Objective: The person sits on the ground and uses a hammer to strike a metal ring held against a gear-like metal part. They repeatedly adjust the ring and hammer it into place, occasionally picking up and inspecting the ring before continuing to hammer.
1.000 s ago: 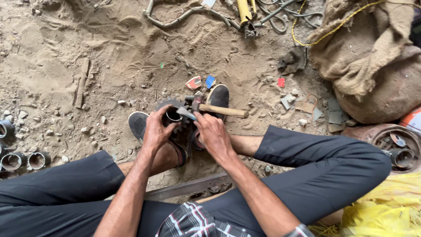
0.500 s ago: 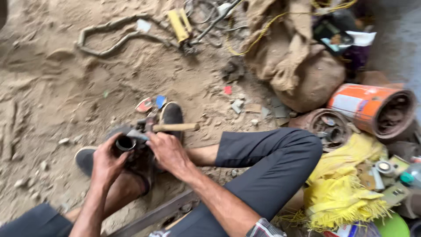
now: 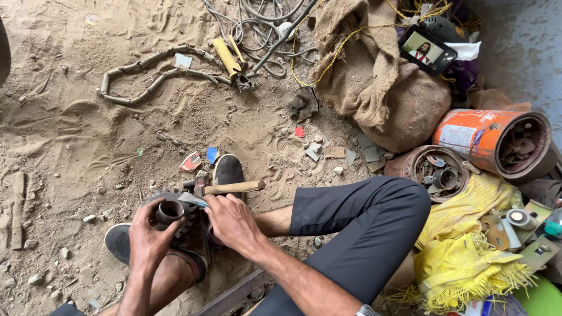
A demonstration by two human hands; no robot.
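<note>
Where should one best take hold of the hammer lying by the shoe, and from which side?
Probably by the free end of the wooden handle of the hammer, coming from above on the right. The handle lies roughly flat, pointing right past the shoe, and that end is bare, while the head end sits close to the right hand.

Dark toothed metal gear half covered by left hand; green round lid cut by corner; orange tin's contents unclear.

Sandy floor bears burlap sack, cables, orange can.
</note>
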